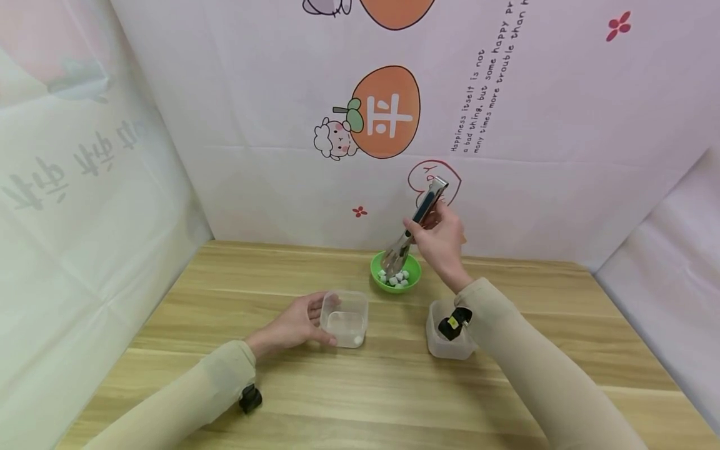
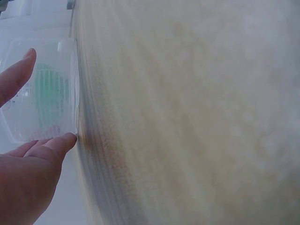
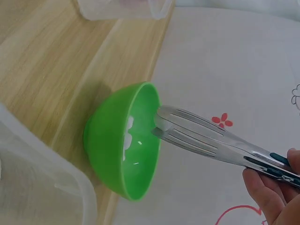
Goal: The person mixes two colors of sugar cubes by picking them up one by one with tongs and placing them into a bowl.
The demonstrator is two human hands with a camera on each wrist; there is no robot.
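My right hand (image 1: 441,240) holds metal tongs (image 1: 425,207) with dark grip inlays, tips down over a green bowl (image 1: 417,279) of small white pieces (image 1: 393,281). In the right wrist view, the slotted tongs (image 3: 201,136) pinch one white piece (image 3: 161,123) at the bowl's rim. My left hand (image 1: 295,322) grips a clear square plastic container (image 1: 344,324) on the table, thumb on the near side and fingers on the far side. One white piece (image 1: 357,340) lies in its corner. Through its wall, the left wrist view shows the green bowl (image 2: 49,96).
A second translucent container (image 1: 450,349) stands on the right, partly hidden by my right sleeve (image 1: 500,319). Behind the wooden table (image 1: 360,400) hangs a printed white cloth (image 1: 270,187), close to the bowl. Black wrist cameras sit on both sleeves.
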